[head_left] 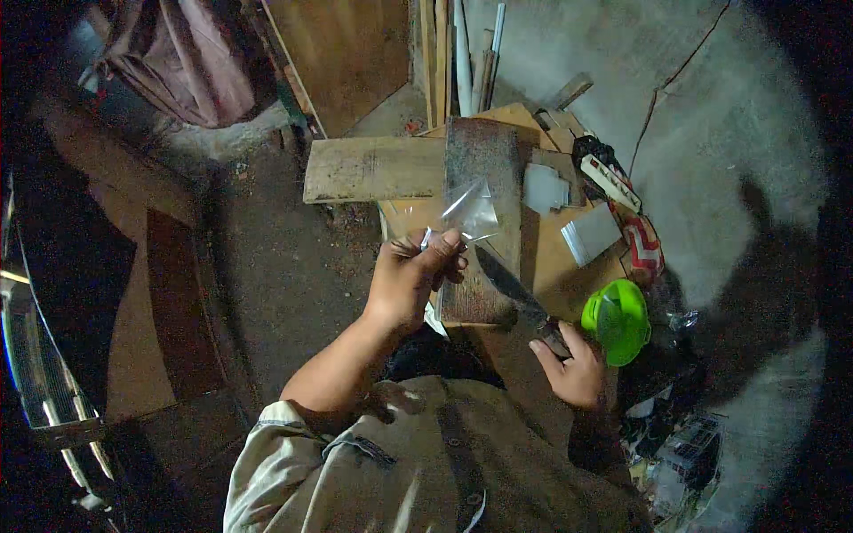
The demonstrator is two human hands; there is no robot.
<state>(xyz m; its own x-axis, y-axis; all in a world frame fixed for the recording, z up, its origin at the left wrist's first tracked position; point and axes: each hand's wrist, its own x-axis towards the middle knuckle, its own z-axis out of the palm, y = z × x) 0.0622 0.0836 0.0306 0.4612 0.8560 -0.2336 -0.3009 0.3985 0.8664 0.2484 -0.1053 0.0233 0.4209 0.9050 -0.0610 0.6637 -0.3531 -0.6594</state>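
Pinched between the thumb and fingers of my left hand [418,271] is a clear plastic bag [471,209], crumpled and shiny, its free part spreading up and to the right. My right hand [576,369] grips the dark handle of a knife [513,286]. The blade is long and dark, and its tip points up-left toward my left hand, apart from the bag. Below both hands lies a worn, stained wooden board [484,147], which partly covers a lighter plank [373,169].
Right of the board are stacked white sheets [591,234], a pale grey piece [545,188] and a power strip [610,182]. A bright green plastic bowl [626,322] stands beside my right hand. Pipes and wood strips [462,62] lean at the back; a cloth [191,62] hangs at the far left.
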